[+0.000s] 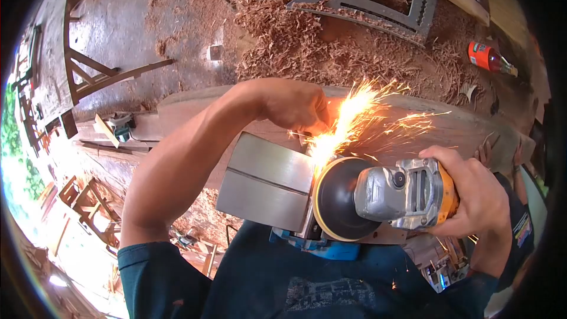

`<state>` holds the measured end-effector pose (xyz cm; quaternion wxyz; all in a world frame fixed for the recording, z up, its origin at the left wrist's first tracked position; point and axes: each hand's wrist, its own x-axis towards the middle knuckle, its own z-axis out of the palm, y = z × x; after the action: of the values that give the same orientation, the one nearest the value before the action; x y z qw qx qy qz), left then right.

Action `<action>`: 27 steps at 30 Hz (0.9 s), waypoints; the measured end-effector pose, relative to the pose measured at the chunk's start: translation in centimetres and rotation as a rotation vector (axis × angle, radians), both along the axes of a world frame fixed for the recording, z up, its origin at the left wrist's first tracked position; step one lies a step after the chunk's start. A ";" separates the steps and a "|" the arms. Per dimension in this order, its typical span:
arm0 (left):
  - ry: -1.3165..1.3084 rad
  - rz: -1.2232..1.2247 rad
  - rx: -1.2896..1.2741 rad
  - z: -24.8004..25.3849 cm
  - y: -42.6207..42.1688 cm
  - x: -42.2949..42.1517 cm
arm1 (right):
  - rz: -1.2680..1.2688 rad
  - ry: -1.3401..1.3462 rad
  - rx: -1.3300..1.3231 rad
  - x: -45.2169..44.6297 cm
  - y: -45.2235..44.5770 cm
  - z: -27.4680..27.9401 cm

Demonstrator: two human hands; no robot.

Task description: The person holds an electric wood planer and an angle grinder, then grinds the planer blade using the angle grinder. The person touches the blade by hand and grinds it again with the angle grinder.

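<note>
The right hand [469, 192] has its grip clenched around the yellow and grey body of an angle grinder [401, 192], whose round black disc [345, 198] stands at the right end of a silver metal plate [266, 183]. The grinder lies right of the middle of the scene, close in front of the person's dark shirt [266, 277]. The plate is split by a dark slot, and a blue tool body [336, 251] shows at its near right edge. From the far left side of the disc, bright sparks [354, 121] spray away to the far right. The left hand [298, 106] reaches across beyond the plate, fingers curled just beside the sparks; whether it is grasping anything cannot be told. Beyond lies a long wooden slab [472, 130], then ground strewn with wood shavings [283, 47], a triangular metal frame [378, 0] and, at far right, a red-labelled bottle [490, 58].
</note>
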<state>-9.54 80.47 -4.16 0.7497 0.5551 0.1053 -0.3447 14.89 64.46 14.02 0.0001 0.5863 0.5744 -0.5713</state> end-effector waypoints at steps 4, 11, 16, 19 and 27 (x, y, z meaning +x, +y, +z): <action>0.026 0.018 -0.004 0.3 -0.3 0.1 | -0.003 0.003 -0.026 -0.1 0.4 0.3; 0.022 0.009 -0.015 -0.1 -0.2 -0.1 | 0.039 0.006 0.009 -0.3 0.6 0.7; 0.013 0.011 0.024 0.6 -0.1 0.2 | 0.005 0.031 -0.030 -0.1 0.4 0.4; -0.012 -0.027 0.088 0.5 0.1 0.1 | 0.027 0.055 0.005 -0.3 0.3 0.6; 0.075 0.022 -0.053 -0.5 -0.5 -0.1 | 0.065 0.043 0.030 -0.2 0.0 0.5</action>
<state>-9.61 79.95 -4.62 0.7632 0.5206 0.1304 -0.3598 14.67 64.47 14.53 -0.0026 0.5551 0.6015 -0.5745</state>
